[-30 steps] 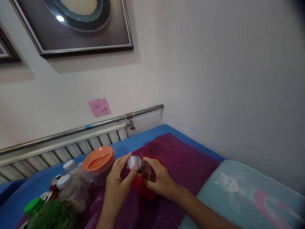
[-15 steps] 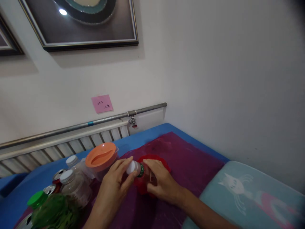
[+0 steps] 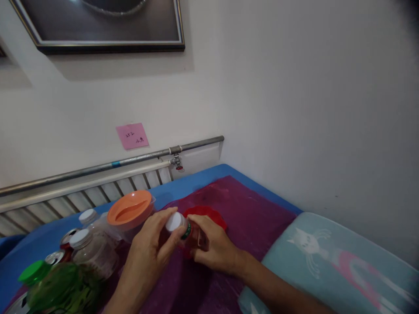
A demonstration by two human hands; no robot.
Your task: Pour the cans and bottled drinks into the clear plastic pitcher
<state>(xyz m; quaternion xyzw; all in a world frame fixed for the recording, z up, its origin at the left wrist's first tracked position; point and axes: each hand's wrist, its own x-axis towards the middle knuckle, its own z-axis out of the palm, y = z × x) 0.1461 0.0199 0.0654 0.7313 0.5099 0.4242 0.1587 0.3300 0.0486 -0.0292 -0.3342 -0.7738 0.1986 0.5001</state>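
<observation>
A clear bottle [image 3: 193, 235] with a white cap [image 3: 174, 221] and a green band near its neck is tilted between both hands, cap towards the left. The fingers of my left hand [image 3: 149, 244] are closed round the cap. Wrapped round the bottle's body is my right hand [image 3: 216, 248], which hides part of it. Behind and below sits a red scalloped dish [image 3: 211, 213], partly covered by the bottle and hands. An orange-lidded plastic pitcher [image 3: 131, 209] stands just left of my left hand.
Capped clear bottles [image 3: 94, 257], drink cans [image 3: 55, 257] and a green-capped bottle [image 3: 62, 283] crowd the left. Purple plastic sheeting [image 3: 242, 213] covers much of the blue surface [image 3: 199, 176]. A pale-blue cat-print cover [image 3: 314, 261] lies at right; a radiator [image 3: 108, 192] runs behind.
The camera view has shifted, so everything sits slightly further left and higher. Both hands keep their hold on the bottle and its cap, with the bottle tilted slightly differently.
</observation>
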